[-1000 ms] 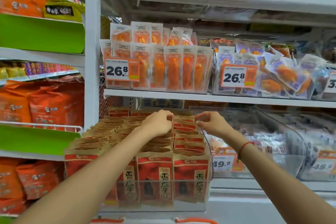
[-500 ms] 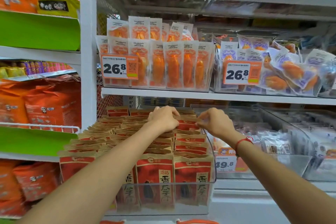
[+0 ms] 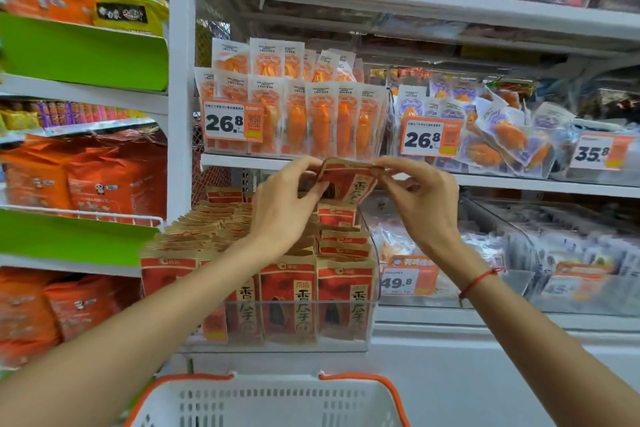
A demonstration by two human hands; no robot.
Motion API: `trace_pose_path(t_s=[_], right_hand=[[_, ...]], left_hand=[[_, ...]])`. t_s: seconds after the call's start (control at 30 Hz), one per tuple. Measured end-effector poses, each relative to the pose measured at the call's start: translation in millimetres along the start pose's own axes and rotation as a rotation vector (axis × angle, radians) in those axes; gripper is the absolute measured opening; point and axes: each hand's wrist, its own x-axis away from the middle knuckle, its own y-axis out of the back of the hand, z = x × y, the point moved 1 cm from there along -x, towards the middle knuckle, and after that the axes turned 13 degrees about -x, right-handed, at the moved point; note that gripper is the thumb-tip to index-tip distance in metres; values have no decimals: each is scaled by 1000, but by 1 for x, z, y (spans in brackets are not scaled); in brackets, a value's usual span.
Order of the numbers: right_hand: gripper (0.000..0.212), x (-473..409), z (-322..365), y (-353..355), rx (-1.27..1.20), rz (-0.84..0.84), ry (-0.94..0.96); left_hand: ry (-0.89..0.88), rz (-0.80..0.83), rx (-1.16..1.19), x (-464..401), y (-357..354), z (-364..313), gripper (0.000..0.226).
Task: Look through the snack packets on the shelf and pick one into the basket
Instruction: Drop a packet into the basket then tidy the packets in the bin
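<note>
- Red-and-kraft snack packet (image 3: 346,180) is lifted clear above its clear bin (image 3: 367,322), pinched at its top edge.
- Your left hand (image 3: 282,215) pinches it from nine o'clock, your right hand (image 3: 420,201) from three; fingers curled on it.
- The picking step looks done; next, lower it towards six o'clock, into the white basket (image 3: 270,402).

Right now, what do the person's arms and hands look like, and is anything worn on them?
Both forearms are bare up to the frame edge, with no sleeves in view. The left hand shows no ring, watch or glove. The right hand is also ungloved, and its wrist carries a thin red string bracelet with a small dangling end. No markings are visible.
</note>
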Motion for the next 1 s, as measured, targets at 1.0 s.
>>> trace_pose_path(t_s=[1.0], right_hand=[[12, 138, 42, -78, -550, 477, -757]], left_hand=[[622, 563, 504, 151, 55, 93, 19]])
